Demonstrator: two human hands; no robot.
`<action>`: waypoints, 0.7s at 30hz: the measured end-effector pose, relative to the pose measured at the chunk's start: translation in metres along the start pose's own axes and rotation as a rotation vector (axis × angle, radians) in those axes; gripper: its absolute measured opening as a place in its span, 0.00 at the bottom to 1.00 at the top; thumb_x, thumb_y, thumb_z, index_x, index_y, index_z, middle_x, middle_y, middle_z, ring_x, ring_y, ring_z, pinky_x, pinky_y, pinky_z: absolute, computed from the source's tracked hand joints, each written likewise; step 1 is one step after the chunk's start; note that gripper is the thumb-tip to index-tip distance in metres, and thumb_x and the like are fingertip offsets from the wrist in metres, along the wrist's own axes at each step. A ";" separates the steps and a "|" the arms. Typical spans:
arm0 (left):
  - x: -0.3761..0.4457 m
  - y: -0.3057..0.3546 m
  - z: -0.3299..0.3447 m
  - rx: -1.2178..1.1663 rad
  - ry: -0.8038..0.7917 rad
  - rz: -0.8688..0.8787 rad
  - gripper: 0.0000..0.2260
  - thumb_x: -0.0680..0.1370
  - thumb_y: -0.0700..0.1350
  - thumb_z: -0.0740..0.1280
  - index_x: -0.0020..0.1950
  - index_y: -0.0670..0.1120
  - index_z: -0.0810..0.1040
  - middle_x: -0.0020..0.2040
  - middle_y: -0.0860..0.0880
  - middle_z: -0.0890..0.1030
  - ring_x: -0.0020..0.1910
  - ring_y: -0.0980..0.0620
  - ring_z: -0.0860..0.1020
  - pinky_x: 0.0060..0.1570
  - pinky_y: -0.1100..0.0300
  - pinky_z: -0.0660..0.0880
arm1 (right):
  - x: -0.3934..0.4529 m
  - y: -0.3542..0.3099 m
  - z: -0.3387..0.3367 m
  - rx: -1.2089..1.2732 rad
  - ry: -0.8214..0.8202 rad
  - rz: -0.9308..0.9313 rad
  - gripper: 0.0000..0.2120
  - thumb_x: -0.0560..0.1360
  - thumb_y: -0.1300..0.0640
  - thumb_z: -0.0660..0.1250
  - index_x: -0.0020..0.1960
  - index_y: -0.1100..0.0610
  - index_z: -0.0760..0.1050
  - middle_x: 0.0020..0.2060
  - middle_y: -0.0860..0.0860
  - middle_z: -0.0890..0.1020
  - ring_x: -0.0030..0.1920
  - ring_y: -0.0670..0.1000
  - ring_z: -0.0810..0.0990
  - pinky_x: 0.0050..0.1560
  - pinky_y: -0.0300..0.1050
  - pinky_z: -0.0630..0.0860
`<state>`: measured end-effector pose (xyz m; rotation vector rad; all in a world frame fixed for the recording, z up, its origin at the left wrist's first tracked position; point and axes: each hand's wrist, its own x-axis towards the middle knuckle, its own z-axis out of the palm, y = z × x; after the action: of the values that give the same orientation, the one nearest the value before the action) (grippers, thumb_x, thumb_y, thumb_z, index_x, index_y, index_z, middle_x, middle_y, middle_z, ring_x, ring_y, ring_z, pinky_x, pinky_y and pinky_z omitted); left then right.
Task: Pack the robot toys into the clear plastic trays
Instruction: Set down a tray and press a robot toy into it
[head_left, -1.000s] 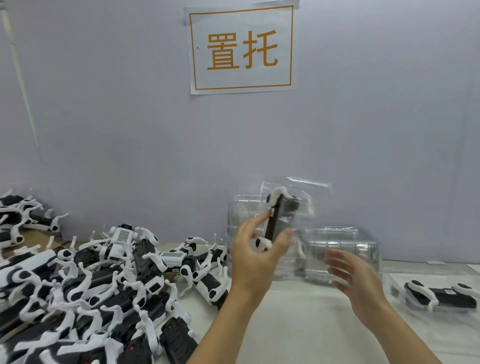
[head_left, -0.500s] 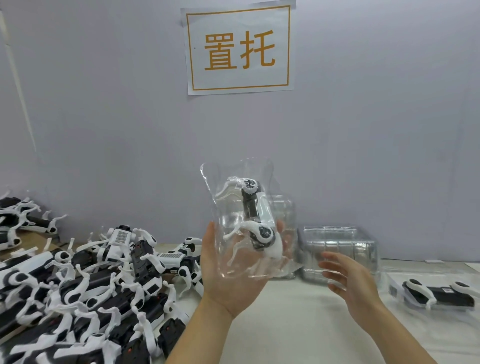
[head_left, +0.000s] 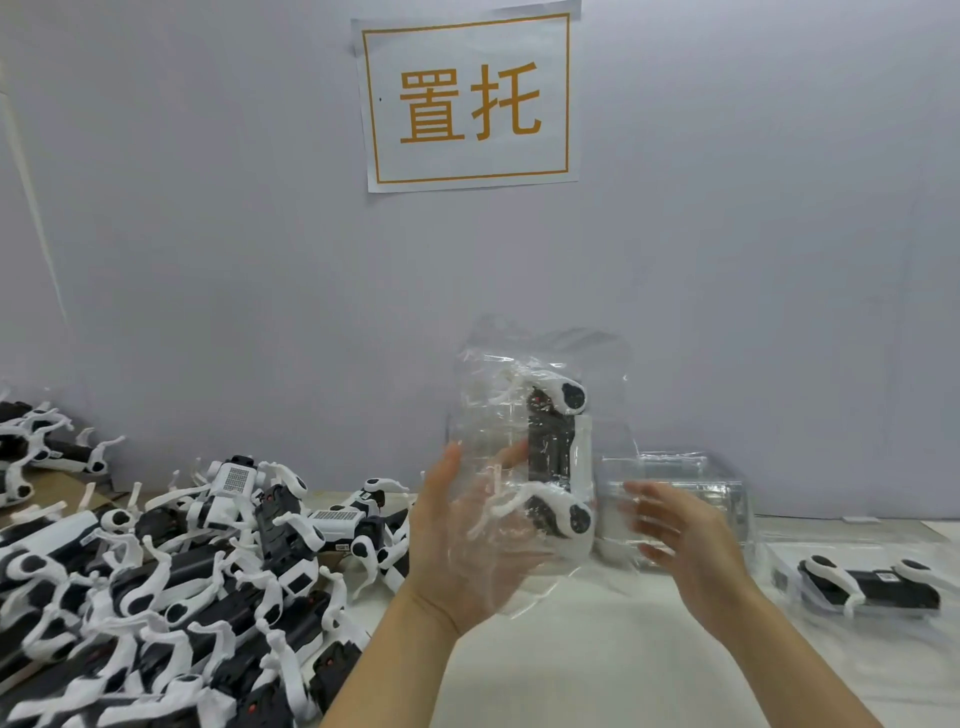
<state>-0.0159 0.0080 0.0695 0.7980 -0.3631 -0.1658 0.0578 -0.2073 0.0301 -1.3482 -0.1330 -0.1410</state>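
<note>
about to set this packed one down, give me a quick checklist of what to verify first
1. Black and white robot toy seated in the clear plastic tray: ok.
2. Left hand grip under the tray: ok, fingers curled round its edge.
3. Right hand free to help: ok, open, apart from the tray.
4. Tray closed or sealed: cannot tell.
5. White table bare in front: ok.
6. Packed tray at right out of the way: ok.

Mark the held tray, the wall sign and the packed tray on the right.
held tray (head_left: 483, 410), head view, clear upper left part.
wall sign (head_left: 470, 101), head view, between its characters.
packed tray (head_left: 779, 574), head view, left rim.
</note>
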 end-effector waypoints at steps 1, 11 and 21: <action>0.000 -0.003 0.000 0.014 -0.002 -0.003 0.37 0.64 0.62 0.77 0.68 0.45 0.78 0.66 0.37 0.77 0.65 0.33 0.74 0.65 0.36 0.71 | -0.001 -0.008 0.003 0.050 -0.079 0.005 0.18 0.81 0.46 0.59 0.53 0.54 0.84 0.51 0.56 0.86 0.48 0.54 0.82 0.48 0.50 0.72; 0.012 -0.009 -0.010 0.112 0.195 0.020 0.29 0.78 0.61 0.65 0.70 0.42 0.75 0.67 0.35 0.76 0.64 0.34 0.76 0.64 0.39 0.73 | -0.023 -0.038 0.038 -0.233 -0.361 -0.124 0.34 0.61 0.42 0.78 0.65 0.38 0.73 0.53 0.43 0.83 0.53 0.45 0.84 0.56 0.48 0.79; 0.016 -0.012 -0.004 0.206 0.379 0.138 0.22 0.66 0.64 0.74 0.53 0.51 0.85 0.62 0.43 0.81 0.63 0.40 0.78 0.48 0.43 0.80 | -0.025 -0.030 0.049 -0.500 -0.111 -0.289 0.32 0.64 0.37 0.75 0.64 0.40 0.67 0.54 0.42 0.76 0.53 0.40 0.77 0.42 0.31 0.72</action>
<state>0.0004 -0.0019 0.0620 0.9824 -0.0757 0.1543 0.0268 -0.1652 0.0654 -1.8311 -0.4069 -0.3605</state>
